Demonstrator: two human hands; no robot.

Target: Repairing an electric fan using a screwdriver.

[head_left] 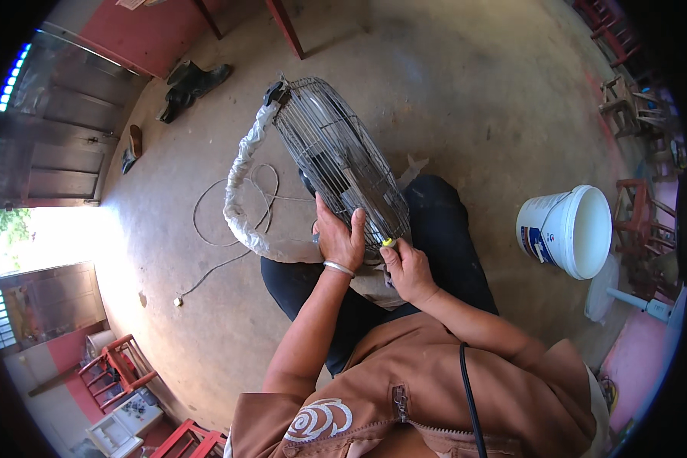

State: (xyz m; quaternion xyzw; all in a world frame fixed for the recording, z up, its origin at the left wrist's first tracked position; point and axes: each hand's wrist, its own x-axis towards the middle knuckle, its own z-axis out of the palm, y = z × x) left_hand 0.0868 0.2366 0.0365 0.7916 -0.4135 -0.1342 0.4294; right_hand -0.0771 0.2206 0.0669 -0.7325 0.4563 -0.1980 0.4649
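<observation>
A caged electric fan (342, 156) stands on edge between my knees, its wire guard tilted. A curved bracket (239, 175), wrapped in crinkled whitish plastic, arches from a dark knob at its far end back toward my left knee. My left hand (340, 238) holds the near left part of the guard, thumb apart on the wires and fingers along the back side. My right hand (411, 275) is closed round a small tool with a yellow end (389, 243) at the guard's near rim. The rest of the tool is hidden in my fingers.
A pale cord with a plug (179, 301) loops over the floor to the left. A white bucket (563, 231) lies tipped at my right, near a lid (602, 288). Dark boots (192, 88) lie at the far left, red chairs (117, 372) at the near left. Wooden stools (635, 217) line the right wall.
</observation>
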